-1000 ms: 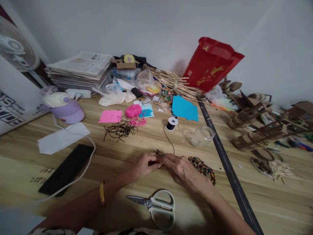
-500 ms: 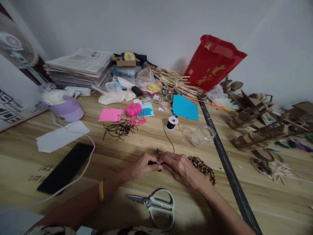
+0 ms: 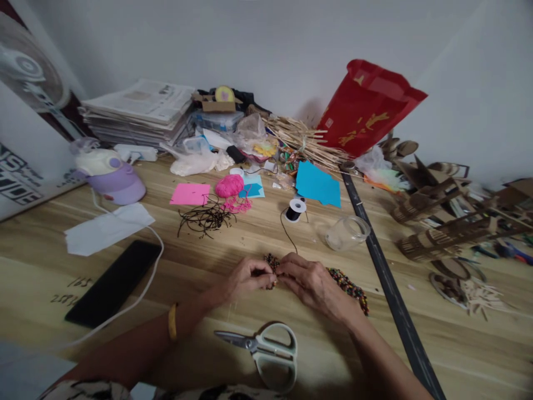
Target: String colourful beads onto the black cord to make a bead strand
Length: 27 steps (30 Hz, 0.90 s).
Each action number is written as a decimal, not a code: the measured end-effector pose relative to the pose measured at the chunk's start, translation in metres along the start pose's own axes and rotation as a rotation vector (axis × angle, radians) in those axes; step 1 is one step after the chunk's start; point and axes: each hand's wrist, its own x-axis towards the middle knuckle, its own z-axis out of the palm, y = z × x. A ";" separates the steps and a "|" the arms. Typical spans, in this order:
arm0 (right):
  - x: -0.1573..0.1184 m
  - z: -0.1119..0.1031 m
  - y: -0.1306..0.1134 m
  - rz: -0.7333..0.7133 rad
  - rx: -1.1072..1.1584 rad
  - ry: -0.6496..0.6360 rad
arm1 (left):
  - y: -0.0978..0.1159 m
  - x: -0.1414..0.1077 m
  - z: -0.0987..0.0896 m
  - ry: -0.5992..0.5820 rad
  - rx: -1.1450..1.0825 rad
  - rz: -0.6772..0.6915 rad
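My left hand (image 3: pixel 250 276) is closed in a pinch on a small string of dark multicoloured beads (image 3: pixel 272 260), which shows behind and below its fingertips. Fingertip to fingertip with it, my right hand (image 3: pixel 312 282) pinches too. A thin black cord (image 3: pixel 288 232) runs from a white-flanged spool (image 3: pixel 295 210) down to the right hand's fingers, where its end is hidden. A longer beaded strand (image 3: pixel 348 289) lies partly behind my right wrist. Pale-handled scissors (image 3: pixel 272 350), blades pointing left, rest on the table close in front of my body.
A clear glass jar (image 3: pixel 347 233) stands beyond the right hand. Black cord pieces (image 3: pixel 206 219) and pink yarn (image 3: pixel 230 186) lie further left. A phone (image 3: pixel 114 283) with a white cable is at left. Wooden models (image 3: pixel 441 239) stand at right, past a dark strip (image 3: pixel 393 294).
The view has shifted slightly, so the table items sit a little further right. Both hands remain together, the right fingers a little more raised and spread around the pinch.
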 end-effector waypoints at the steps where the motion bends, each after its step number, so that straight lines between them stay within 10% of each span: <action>1: 0.000 0.000 0.000 0.004 -0.004 -0.012 | 0.001 0.000 0.000 -0.003 -0.004 0.001; 27: 0.001 0.004 0.000 0.072 0.105 0.066 | 0.002 0.003 -0.004 0.039 -0.303 -0.097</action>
